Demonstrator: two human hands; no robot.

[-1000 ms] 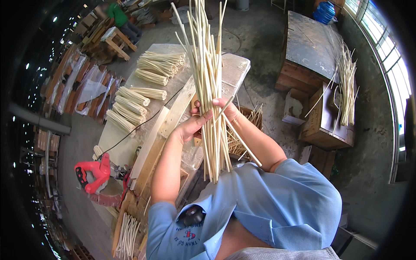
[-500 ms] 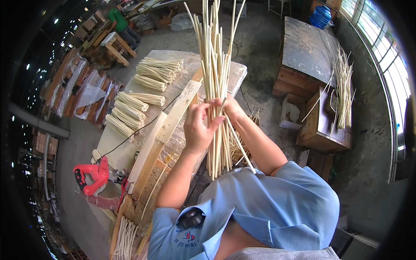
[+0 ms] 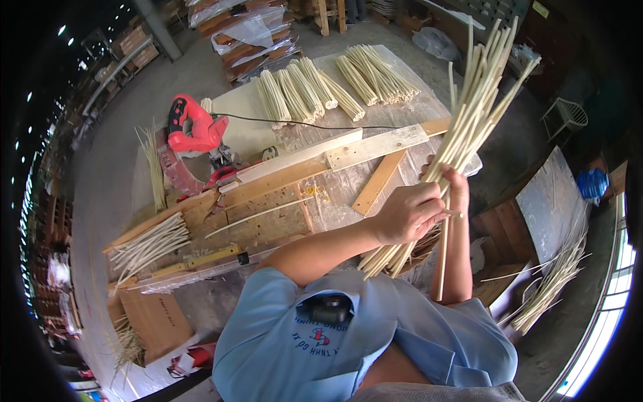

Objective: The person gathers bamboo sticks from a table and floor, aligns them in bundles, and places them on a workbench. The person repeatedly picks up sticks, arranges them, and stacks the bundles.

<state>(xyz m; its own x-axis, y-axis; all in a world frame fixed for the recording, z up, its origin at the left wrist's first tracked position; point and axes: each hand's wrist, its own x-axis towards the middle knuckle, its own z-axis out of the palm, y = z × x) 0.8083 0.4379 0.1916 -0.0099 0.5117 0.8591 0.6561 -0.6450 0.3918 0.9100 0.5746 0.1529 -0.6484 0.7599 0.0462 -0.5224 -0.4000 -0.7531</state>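
Note:
A long bundle of pale rattan sticks [image 3: 477,114] is held in front of my chest, its upper ends fanned out and leaning right. My right hand [image 3: 457,189] is wrapped round the bundle from the far right side. Pressed against the near side, my left hand [image 3: 407,213] is closed on a stick whose cut end pokes out between its fingers. One stick [image 3: 443,258] hangs lower than the others along my right forearm. The lower ends of the bundle reach down by my shirt.
A red power saw [image 3: 197,130] stands left on the worktable, beside a wooden fence [image 3: 295,175]. Several cut stick bundles [image 3: 295,90] lie behind it, loose short sticks [image 3: 153,244] at the front left. More long sticks [image 3: 552,281] rest at right near a wooden cabinet [image 3: 506,234].
My view has swung left toward the saw. The bundle, upright before, now leans to the right in both hands. My left hand's fingers have closed more tightly.

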